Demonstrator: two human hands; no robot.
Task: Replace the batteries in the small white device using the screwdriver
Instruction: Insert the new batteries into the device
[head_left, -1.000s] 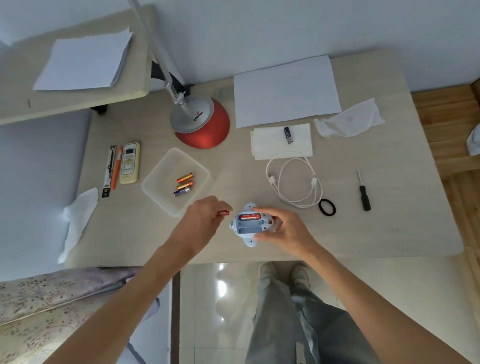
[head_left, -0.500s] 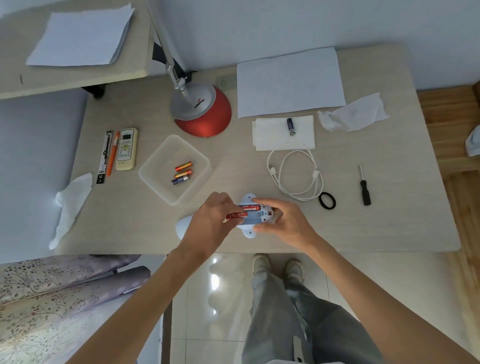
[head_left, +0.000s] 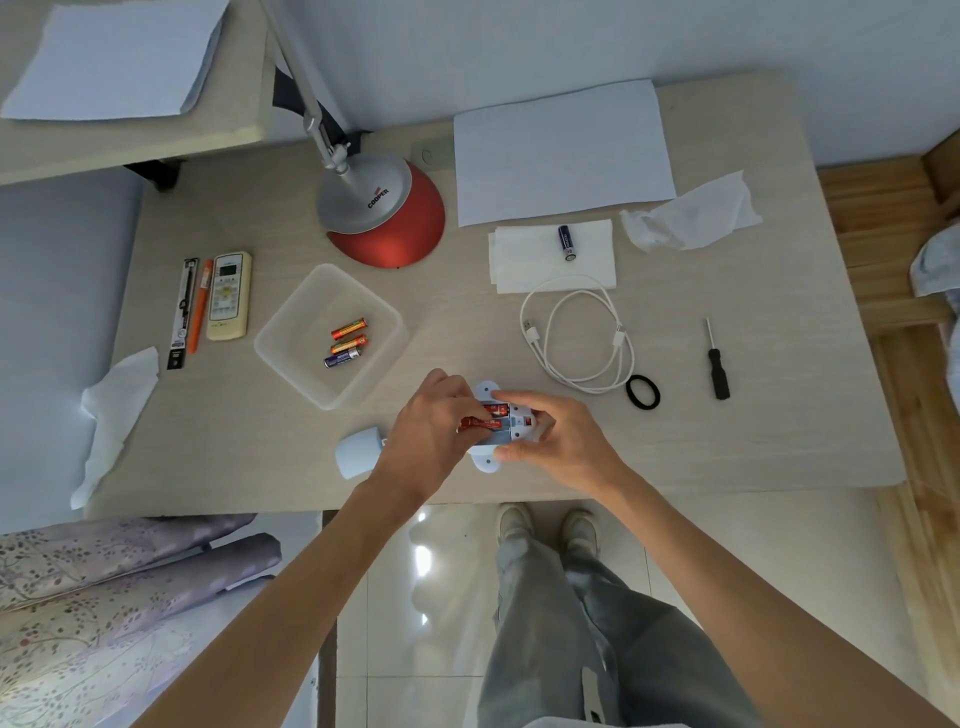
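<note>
The small white device (head_left: 488, 460) lies open near the desk's front edge, its battery bay facing up. One red battery (head_left: 496, 410) sits in the bay's far slot. My left hand (head_left: 434, 423) pinches a second red battery (head_left: 479, 425) and holds it in the bay's middle slot. My right hand (head_left: 553, 439) grips the device's right end. The device's white cover (head_left: 358, 451) lies just left of my left hand. The black screwdriver (head_left: 716, 364) rests on the desk at the right, apart from both hands.
A clear plastic tray (head_left: 291, 332) holds three batteries (head_left: 347, 343). A dark battery (head_left: 567, 242) lies on a folded tissue. A white cable (head_left: 576, 332), a black hair tie (head_left: 642, 391), a red lamp base (head_left: 387, 213), a remote (head_left: 228, 296), pens, paper and crumpled tissues lie around.
My left hand brought the red battery from beside the device into the battery bay. My right hand kept hold of the device. The camera shifted slightly.
</note>
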